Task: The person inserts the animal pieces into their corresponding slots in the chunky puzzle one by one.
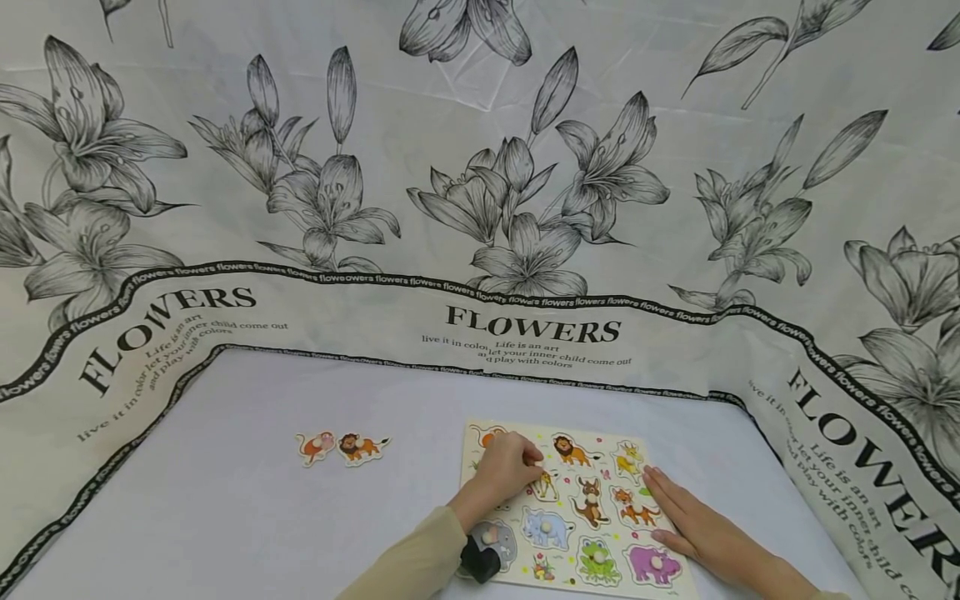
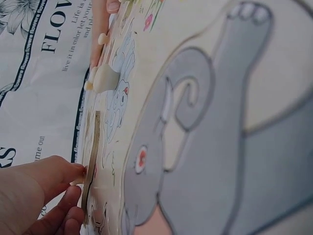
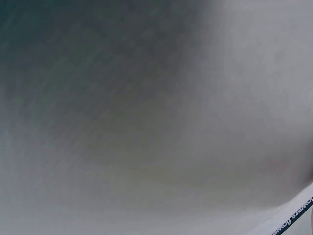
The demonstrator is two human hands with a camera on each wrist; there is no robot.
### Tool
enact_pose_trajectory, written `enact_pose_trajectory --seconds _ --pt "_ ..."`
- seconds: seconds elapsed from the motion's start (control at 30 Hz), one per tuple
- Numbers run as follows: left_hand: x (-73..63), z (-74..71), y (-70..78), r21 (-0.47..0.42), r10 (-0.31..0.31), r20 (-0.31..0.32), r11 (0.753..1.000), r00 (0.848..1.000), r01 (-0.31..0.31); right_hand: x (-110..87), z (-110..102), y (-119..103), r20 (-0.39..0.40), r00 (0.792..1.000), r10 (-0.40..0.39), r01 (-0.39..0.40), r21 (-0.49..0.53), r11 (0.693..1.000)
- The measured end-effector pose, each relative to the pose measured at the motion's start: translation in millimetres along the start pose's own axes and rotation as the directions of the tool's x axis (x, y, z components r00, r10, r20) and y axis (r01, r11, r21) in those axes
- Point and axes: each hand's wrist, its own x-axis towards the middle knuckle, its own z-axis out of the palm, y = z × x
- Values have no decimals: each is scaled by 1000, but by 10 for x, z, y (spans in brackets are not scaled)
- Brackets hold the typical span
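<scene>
My left hand (image 1: 504, 468) pinches the knob of a giraffe puzzle piece (image 1: 549, 485) over the upper left part of a wooden animal puzzle board (image 1: 528, 433). Seen edge-on in the left wrist view, that thin piece (image 2: 92, 161) stands tilted against the board. With fingers straight, my right hand (image 1: 701, 525) rests along the board's right edge. An elephant (image 1: 501, 542), rhino (image 1: 546, 528), frog (image 1: 597, 560), hippo (image 1: 652, 565), kangaroo (image 1: 591, 502) and tiger (image 1: 634, 506) show on the board. The hand hides part of the upper left corner.
Two loose pieces, a monkey (image 1: 315, 447) and a lion (image 1: 362, 447), lie side by side on the white cloth left of the board. A flower-printed curtain (image 1: 525, 333) encloses the table's back and sides. The right wrist view is mostly blurred pale surface.
</scene>
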Motion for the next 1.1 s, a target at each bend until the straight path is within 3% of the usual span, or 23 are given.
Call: enact_pose_trajectory --seconds 1.1 --pt "-27 -14 7 12 -7 -15 1000 1000 8 5 -15 -19 -10 1000 -8 7 -6 1000"
